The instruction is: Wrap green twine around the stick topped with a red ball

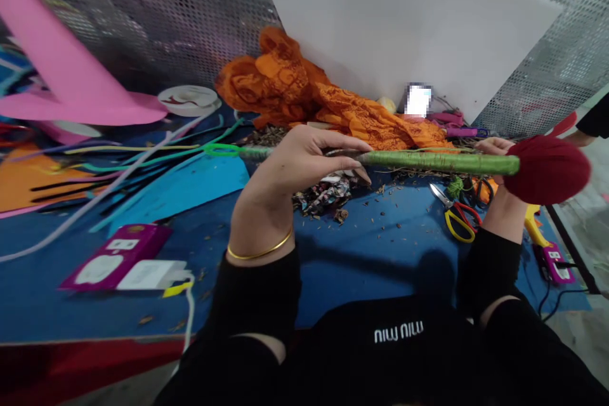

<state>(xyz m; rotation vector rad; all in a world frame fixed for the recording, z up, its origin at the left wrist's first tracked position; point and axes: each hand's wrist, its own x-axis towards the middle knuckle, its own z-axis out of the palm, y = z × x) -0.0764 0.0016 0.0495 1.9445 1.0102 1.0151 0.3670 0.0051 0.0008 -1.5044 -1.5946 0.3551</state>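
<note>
A long stick wrapped in green (428, 162) is held level above the blue table (371, 266). Its right end meets a dark red rounded bundle (552, 170). My left hand (309, 155) pinches the stick near its middle between thumb and fingers. Behind the right end, next to the red bundle, my right hand (497, 149) is closed round the stick, its fingers partly hidden. Below my left hand lies a crumpled patterned cloth (328, 193).
Scissors (457, 219) lie below the stick's right part. Orange cloth (304, 89) and a lit phone (419, 100) are behind. Pink paper (95, 89), tape (188, 100), coloured strips and a purple power strip (111, 257) are left. Another person's hand (578, 137) shows far right.
</note>
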